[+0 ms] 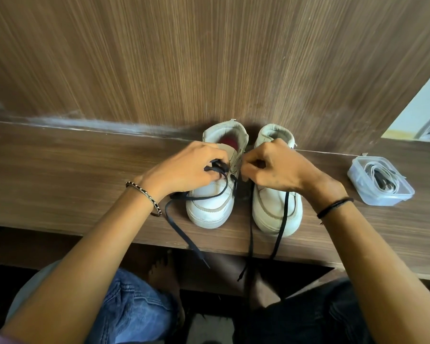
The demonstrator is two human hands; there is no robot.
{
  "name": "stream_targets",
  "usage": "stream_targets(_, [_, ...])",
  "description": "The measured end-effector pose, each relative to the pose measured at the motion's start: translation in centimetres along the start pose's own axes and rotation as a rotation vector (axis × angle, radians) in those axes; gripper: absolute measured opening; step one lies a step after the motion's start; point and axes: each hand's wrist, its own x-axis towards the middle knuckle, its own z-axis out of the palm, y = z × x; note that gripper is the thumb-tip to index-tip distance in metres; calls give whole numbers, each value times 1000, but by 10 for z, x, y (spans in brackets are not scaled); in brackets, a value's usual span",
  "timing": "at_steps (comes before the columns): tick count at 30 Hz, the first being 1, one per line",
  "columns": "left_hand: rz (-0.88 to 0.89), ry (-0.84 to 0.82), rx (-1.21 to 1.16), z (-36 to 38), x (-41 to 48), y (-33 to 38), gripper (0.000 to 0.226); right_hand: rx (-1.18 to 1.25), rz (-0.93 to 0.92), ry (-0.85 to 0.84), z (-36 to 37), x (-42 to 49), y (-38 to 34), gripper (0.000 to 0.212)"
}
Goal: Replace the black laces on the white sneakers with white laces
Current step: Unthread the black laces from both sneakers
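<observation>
Two white sneakers stand side by side on a wooden shelf, toes toward me. The left sneaker (210,207) has a black lace (184,234) loosened from its eyelets, trailing over the toe and the shelf edge. My left hand (186,167) grips that lace at the sneaker's left side. My right hand (276,167) pinches the same lace at the inner side of the left sneaker's collar, above the right sneaker (276,212). Black lace ends (281,234) hang over the right sneaker's toe and past the shelf edge. White laces (380,177) lie in a clear plastic tub.
The clear plastic tub (382,197) sits on the shelf (60,175) to the right of the sneakers. A wood-grain wall panel (209,58) rises right behind the shoes. My knees in jeans and a bare foot are below the shelf edge.
</observation>
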Motion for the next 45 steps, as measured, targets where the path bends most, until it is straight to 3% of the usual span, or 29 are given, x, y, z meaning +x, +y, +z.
stream_targets(2, [8, -20, 23, -1, -1, 1, 6, 63, -10, 142, 0, 3, -2, 13])
stream_targets(4, [3, -32, 30, -2, -1, 4, 16, 77, -50, 207, 0, 5, -2, 15])
stream_targets(8, [-52, -1, 79, 0, -1, 7, 8, -46, -55, 149, 9, 11, 1, 20])
stream_targets(10, [-153, 103, 101, -2, 0, 7, 13, -24, -27, 119, 8, 14, 2, 21])
stream_targets(14, [-324, 482, 25, -12, 2, 3, 13, 5, -12, 88, 5, 14, 0, 20])
stream_targets(16, [-424, 609, -283, -12, 6, 4, 13, 16, -4, 87, 5, 13, 0, 20])
stream_targets(19, [-515, 691, -1118, -9, 15, 17, 12, 25, 6, 84, 5, 13, -1, 20])
stream_targets(22, [-546, 638, -1446, -7, 19, 18, 10, 26, 0, 88, 5, 13, 0, 20])
stream_targets(23, [-548, 602, -1416, -9, 17, 16, 11, 23, -1, 88, 5, 13, 0, 20])
stream_targets(24, [-518, 561, -1237, -10, 14, 13, 10, 20, -5, 87, 5, 13, 1, 20])
stream_targets(27, [-225, 282, -280, -9, 3, -1, 6, 31, -11, 84, 6, 13, 2, 20])
stream_targets(29, [-125, 44, -25, -6, -1, -7, 9, 39, -10, 82, 7, 14, 4, 20])
stream_targets(32, [-121, -57, 71, -3, -3, -11, 17, 43, -4, 72, 7, 14, 5, 19])
stream_targets(38, [-134, 11, 151, 0, 0, -3, 12, 40, -1, 70, 8, 15, 4, 19])
stream_targets(42, [-173, 98, 349, 14, 4, 8, 25, 45, 3, 63, 8, 14, 4, 18])
stream_targets(45, [-225, 90, 279, 7, 5, 6, 28, 45, -5, 61, 8, 14, 4, 17])
